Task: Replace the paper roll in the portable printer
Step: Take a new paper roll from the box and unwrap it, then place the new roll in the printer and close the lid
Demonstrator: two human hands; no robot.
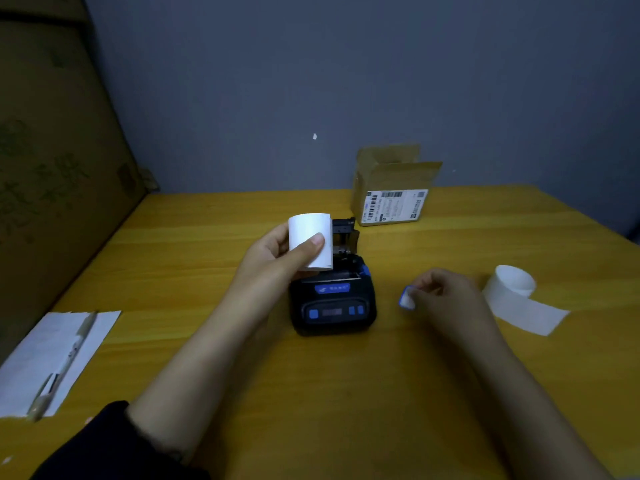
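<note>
Our left hand [273,252] grips the new paper roll [310,237] just over the printer [332,303], whose lid [346,233] stands open, ready to drop it in. Our right hand [443,292], right of the printer, pinches a small sticker [407,298], maybe the roll's seal. Loose paper [516,296] lies farther right.

Dim, soft focus, wide-angle warp at edges.

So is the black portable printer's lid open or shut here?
Open. The black portable printer's hinged lid stands raised at its back, beside the white paper roll gripped by the left hand.
</note>
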